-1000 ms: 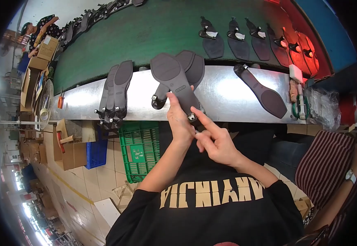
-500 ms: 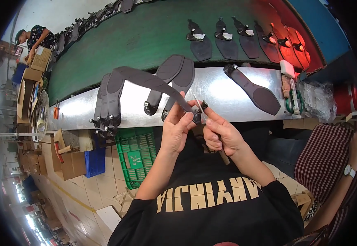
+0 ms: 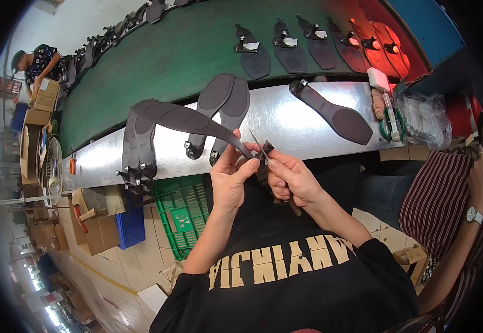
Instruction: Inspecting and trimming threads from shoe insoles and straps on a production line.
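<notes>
Hiding the heel end of the dark shoe sole [image 3: 189, 119], the left hand [image 3: 231, 180] and right hand [image 3: 288, 177] both grip it above the desk [image 3: 286, 119]; its long axis runs toward ten o'clock, toe outermost. What the right hand pinches is unclear.

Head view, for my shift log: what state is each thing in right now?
Left hand: gripping held sole near its heel.
Right hand: closed on a thin tool at the heel.
Held sole: lifted, tilted.
Sole pair: flat on steel bench.
Single sole: flat, untouched.
Stacked soles: resting at bench edge.
Green crate: on floor.
</notes>
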